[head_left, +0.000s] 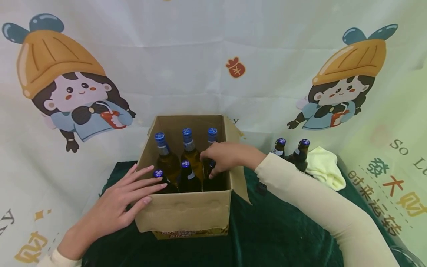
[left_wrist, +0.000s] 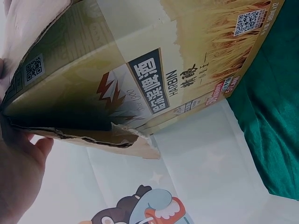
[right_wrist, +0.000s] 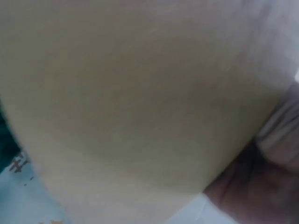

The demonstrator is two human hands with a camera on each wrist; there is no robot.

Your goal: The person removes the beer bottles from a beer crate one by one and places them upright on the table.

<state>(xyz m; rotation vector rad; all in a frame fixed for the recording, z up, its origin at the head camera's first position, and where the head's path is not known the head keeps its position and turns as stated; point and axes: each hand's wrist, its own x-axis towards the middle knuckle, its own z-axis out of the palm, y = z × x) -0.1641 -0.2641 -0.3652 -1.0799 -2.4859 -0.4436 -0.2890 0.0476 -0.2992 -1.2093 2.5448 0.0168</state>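
A cardboard box [head_left: 186, 211] with its top open holds several beer bottles [head_left: 188, 148] with blue caps. My left hand [head_left: 125, 198] rests over the box's front left corner, fingers straight and reaching across a front bottle's cap. In the left wrist view, part of that hand [left_wrist: 21, 172] shows beside the box's flap [left_wrist: 140, 144]. My right hand [head_left: 227, 155] reaches over the right side into the box, thumb and fingers curled around the neck of a dark beer bottle [head_left: 209, 167] at the front right. The right wrist view is mostly filled by a cardboard flap [right_wrist: 131, 107], with part of the hand [right_wrist: 261, 186] beside it.
Two more blue-capped bottles [head_left: 300, 154] stand to the right of the box, next to a pale yellow cloth [head_left: 325, 167]. Dark green cloth [head_left: 273, 230] covers the table. A printed white curtain [head_left: 186, 81] hangs close behind the box.
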